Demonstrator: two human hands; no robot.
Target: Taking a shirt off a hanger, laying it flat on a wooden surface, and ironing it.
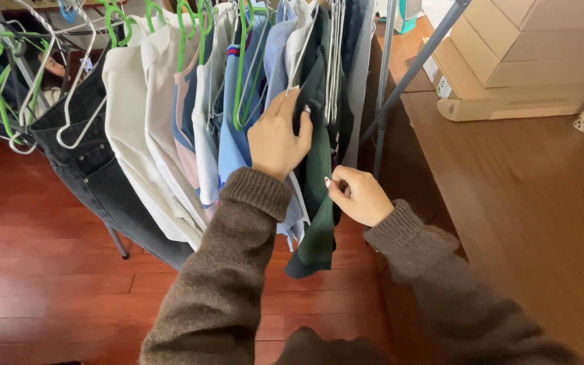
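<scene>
Your left hand grips the upper edge of the dark green fabric garment hanging on the crowded metal clothes rack; your right hand pinches its side lower down.

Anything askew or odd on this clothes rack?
Nothing is damaged or spilled. The dark green garment that the left hand grips hangs lower than its neighbours, while the right hand pinches its edge. Empty hangers dangle over the black jeans.

head cam | looks down, forward | close on clothes rack
</scene>
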